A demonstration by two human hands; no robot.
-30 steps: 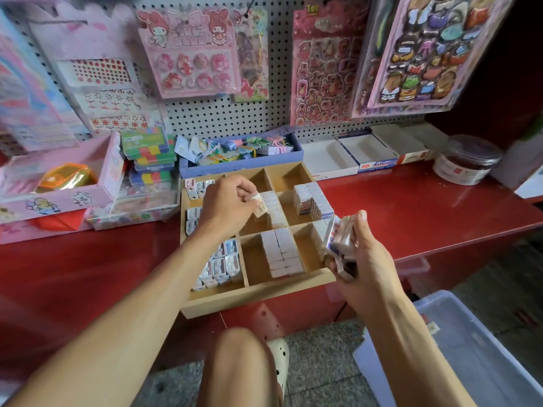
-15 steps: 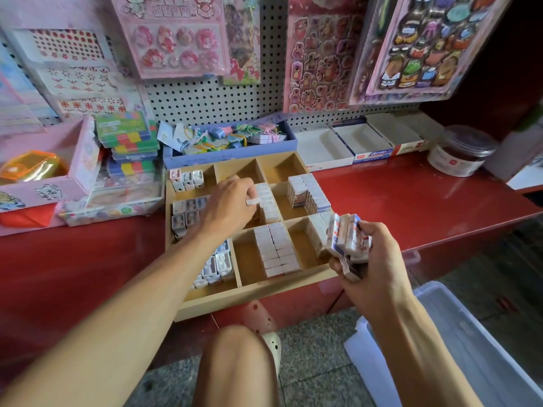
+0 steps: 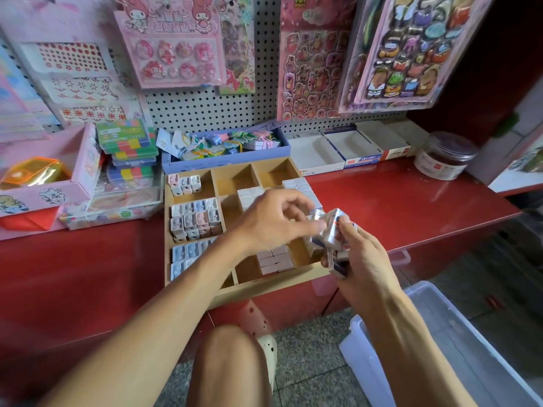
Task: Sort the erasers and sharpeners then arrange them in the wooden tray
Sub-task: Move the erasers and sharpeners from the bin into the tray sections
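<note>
Showing a handful of wrapped erasers (image 3: 333,230) clutched in the right hand (image 3: 364,259), just off the wooden tray (image 3: 264,289) at its near right corner. Small, light, rigid blocks by the look; glossy sleeves probably slick, so best pinched across the two broad faces, one at a time. Left hand (image 3: 273,221) reaching across the tray, fingers (image 3: 296,201) curled, tips at the top block of the handful; motion blur leaves unclear whether pinched yet or only touched. Right fingers wrapped round the stack from below, thumb pressing on its near side. Rows of erasers (image 3: 276,261) already filed in the middle and right compartments, sharpeners (image 3: 195,217) in the left column.
</note>
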